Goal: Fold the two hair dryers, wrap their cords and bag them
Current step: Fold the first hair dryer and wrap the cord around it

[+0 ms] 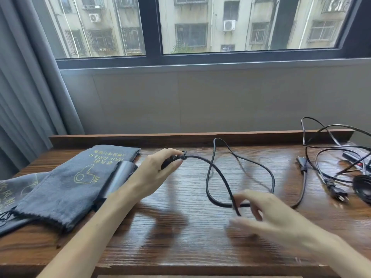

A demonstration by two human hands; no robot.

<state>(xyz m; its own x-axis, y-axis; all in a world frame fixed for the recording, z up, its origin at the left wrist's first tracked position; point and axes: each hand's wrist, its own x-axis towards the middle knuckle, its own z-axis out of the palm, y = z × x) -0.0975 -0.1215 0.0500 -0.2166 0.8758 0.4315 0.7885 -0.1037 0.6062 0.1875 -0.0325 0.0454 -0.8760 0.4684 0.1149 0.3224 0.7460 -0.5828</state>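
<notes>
My left hand (158,173) grips the black handle of a hair dryer (120,179), whose grey body lies behind my wrist beside a dark grey pouch (74,183) printed "HAIR DRIER". Its black cord (220,177) runs from the handle in a loose loop over the wooden table (180,237) to a plug (302,164). My right hand (267,215), blurred, is at the loop's near end with its fingers around the cord. A second pouch (14,189) lies at the far left. The second dryer (363,189) sits at the right edge amid its tangled cord (321,157).
A raised wooden ledge (180,135) backs the table under a window. Grey curtains (24,97) hang at the left. A second plug (339,194) and a dark flat object (355,156) lie at the right among the cords.
</notes>
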